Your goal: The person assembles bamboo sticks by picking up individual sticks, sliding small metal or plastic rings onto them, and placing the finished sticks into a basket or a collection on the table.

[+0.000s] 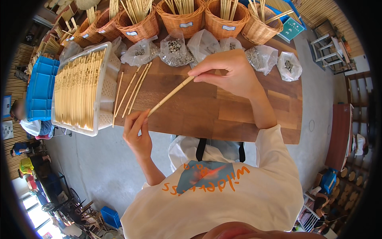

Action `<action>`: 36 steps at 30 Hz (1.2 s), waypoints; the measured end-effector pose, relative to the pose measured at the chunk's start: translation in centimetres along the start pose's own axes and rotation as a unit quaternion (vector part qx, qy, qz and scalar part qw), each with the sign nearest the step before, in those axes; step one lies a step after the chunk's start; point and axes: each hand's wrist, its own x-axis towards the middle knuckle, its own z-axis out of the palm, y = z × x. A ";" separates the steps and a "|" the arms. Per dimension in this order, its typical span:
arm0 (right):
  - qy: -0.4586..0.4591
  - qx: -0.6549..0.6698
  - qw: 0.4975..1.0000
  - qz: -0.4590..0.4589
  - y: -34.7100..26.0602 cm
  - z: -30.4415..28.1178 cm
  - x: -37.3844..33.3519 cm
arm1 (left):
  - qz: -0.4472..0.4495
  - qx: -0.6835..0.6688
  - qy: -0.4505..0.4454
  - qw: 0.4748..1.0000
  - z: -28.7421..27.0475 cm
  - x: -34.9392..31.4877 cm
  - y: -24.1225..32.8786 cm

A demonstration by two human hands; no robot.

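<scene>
A thin bamboo stick (pixel 171 95) slants above the wooden table (pixel 223 115) — lower end pinched in the left hand (pixel 137 133), upper end pinched by the right hand (pixel 229 71). More sticks (pixel 133 89) lie just left, beside a white tray (pixel 104 95).

— What carries everything here?

— A brown wooden plank surface (pixel 223 111), set over a grey concrete floor (pixel 95 159).

— And what lies on it?

— At the left edge, a white plastic crate (pixel 104 85) packed with pale bamboo sticks (pixel 75 89) (it overhangs the near edge a little). Just beside it, a few loose bamboo sticks (pixel 133 89) lie flat on the wood. Further back, a row of clear plastic bags (pixel 175 49) holding small dark pieces, and behind them a line of woven wicker baskets (pixel 181 18) with sticks standing upright in them.
</scene>
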 end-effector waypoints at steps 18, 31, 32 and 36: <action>-0.068 0.192 0.974 0.103 0.3 -0.9 -0.1 | 0.096 0.047 0.088 0.990 0.7 -0.7 0.3; 0.114 0.221 0.966 0.071 -0.9 -2.1 5.3 | -0.046 -0.181 0.087 0.979 6.1 1.5 1.2; 0.181 0.089 0.979 0.042 -0.6 -4.1 7.7 | -0.042 -0.141 0.114 0.982 5.9 1.6 0.1; 0.255 -0.108 0.961 0.021 5.6 -12.0 18.5 | -0.104 -0.050 0.086 0.990 4.9 1.5 -1.6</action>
